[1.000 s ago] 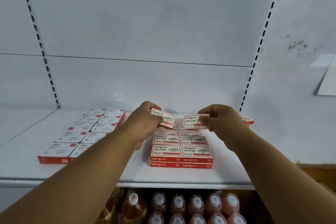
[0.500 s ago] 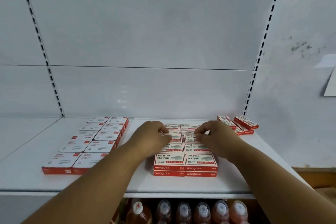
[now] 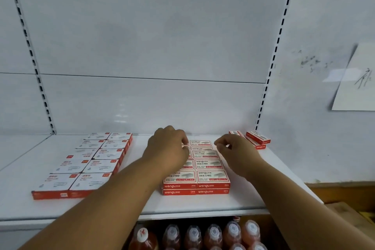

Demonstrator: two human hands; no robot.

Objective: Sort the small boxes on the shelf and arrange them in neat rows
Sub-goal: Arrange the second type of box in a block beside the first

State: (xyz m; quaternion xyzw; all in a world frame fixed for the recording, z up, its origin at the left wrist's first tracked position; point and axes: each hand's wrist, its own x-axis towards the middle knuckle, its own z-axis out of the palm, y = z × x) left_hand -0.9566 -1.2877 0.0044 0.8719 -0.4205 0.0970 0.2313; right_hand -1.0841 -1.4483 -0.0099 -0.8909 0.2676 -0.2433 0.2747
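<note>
Both hands have released the boxes onto the stack.

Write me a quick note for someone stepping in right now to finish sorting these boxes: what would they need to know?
Left hand: fingers curled at the far left of the staple-box block, apparently on a box edge.
Right hand: over the block's far right corner, fingers loosely curled, holding nothing.
Done: staple boxes stacked in two columns at mid shelf; white boxes in two rows on the left.
Left: loose boxes lie askew at the far right and need adding to the rows.
</note>
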